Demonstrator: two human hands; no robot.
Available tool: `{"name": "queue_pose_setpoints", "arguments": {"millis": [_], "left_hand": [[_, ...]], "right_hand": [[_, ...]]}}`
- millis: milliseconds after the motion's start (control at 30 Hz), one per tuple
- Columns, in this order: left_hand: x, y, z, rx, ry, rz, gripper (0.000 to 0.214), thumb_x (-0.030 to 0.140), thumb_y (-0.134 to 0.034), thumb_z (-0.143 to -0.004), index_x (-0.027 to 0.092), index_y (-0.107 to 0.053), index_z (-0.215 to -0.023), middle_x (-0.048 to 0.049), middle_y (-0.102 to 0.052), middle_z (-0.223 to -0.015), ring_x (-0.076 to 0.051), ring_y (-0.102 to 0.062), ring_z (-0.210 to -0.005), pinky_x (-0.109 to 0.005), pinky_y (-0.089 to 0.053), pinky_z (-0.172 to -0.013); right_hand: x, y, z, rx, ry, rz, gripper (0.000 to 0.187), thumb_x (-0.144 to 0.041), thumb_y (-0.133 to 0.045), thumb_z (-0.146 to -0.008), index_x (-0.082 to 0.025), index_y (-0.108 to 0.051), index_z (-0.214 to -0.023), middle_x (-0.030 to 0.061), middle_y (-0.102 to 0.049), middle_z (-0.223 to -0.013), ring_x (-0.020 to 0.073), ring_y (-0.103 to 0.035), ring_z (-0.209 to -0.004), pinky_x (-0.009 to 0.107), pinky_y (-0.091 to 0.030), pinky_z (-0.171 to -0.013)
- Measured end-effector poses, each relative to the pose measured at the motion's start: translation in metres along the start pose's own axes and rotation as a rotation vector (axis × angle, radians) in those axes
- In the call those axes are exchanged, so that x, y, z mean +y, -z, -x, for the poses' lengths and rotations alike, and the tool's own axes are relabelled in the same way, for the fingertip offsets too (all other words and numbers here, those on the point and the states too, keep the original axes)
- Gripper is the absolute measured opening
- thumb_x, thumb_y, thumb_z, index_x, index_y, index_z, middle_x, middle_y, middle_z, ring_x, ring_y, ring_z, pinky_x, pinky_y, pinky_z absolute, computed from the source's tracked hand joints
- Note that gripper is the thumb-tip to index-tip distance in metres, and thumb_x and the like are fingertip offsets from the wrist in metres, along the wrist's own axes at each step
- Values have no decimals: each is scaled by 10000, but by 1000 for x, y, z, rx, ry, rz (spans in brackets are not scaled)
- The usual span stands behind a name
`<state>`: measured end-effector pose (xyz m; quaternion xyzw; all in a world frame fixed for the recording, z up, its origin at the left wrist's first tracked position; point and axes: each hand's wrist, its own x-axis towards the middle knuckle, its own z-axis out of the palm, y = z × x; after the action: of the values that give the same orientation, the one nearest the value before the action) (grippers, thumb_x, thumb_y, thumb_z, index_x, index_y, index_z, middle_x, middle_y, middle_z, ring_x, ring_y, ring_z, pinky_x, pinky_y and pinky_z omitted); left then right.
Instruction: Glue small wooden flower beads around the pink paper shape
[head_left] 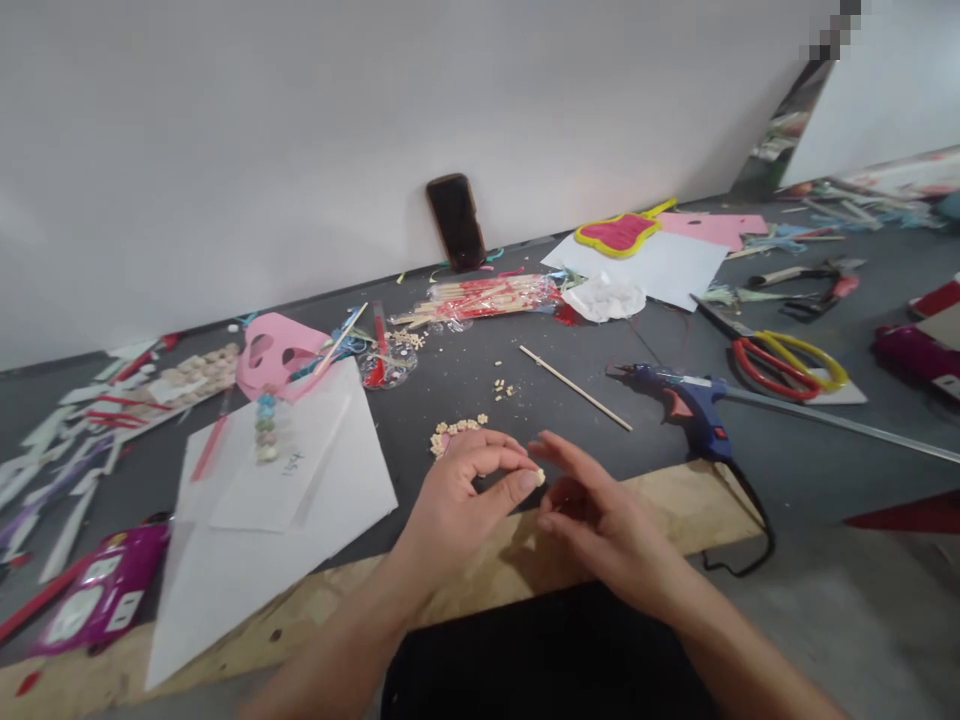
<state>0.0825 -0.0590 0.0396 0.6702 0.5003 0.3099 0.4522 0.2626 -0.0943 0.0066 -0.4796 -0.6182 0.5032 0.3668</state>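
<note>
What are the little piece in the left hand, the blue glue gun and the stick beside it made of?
Little piece: perhaps wood or plastic, pale; too small to tell.
Blue glue gun: likely hard plastic, slightly shiny, with a smooth moulded body.
Stick: probably bare wood, matte, as it looks plain tan.

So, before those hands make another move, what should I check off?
1. Small pale piece gripped: ok, at the left hand's fingertips.
2. Right hand empty: cannot tell; curled fingers hide the palm.
3. Loose pieces all together: not ok, a few lie apart, farther back.
4. Glue gun clear of both hands: ok.
5. Glue gun hot: cannot tell.
6. Wooden stick untouched: ok, lying on the table.
</note>
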Motion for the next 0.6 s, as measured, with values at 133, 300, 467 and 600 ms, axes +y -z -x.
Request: {"name": "queue_pose_setpoints", "arguments": {"millis": [133, 300, 467, 600], "left_hand": [[2, -1, -12, 53, -22, -138, 138, 351, -620, -818, 275, -734, -800, -38, -663, -962, -231, -565, -1006, -411, -431, -939], [-11, 2, -31, 49, -42, -300, 121, 346, -631, -815, 295, -730, -767, -41, -680, -934, -257, -543, -1038, -407, -447, -902], [-21, -1, -44, 22, -67, -391, 131, 323, -613, -831, 282, -729, -787, -42, -681, -938, -268, -517, -1062, -439, -424, -921], [-23, -3, -49, 21, -93, -475, 140, 318, -609, -841, 274, -733, -791, -38, -689, -938, -266, -508, -1058, -448, -396, -938]], "right_hand": [[5, 13, 7, 33, 19, 186, 270, -312, -502, -888, -220, -654, -1090, 42, -703, -877, 152, -653, -748, 261, -531, -680], [11, 53, 29, 236, 14, 351, 254, -390, -493, -886, -223, -685, -886, 31, -699, -724, 165, -651, -639, 252, -520, -576], [26, 92, 56, 523, -85, 515, 285, -494, -515, -849, -244, -650, -823, 26, -682, -706, 168, -629, -589, 248, -508, -531], [39, 123, 88, 805, -212, 639, 271, -501, -475, -875, -268, -597, -809, 38, -648, -643, 190, -624, -551, 280, -487, -480]]}}
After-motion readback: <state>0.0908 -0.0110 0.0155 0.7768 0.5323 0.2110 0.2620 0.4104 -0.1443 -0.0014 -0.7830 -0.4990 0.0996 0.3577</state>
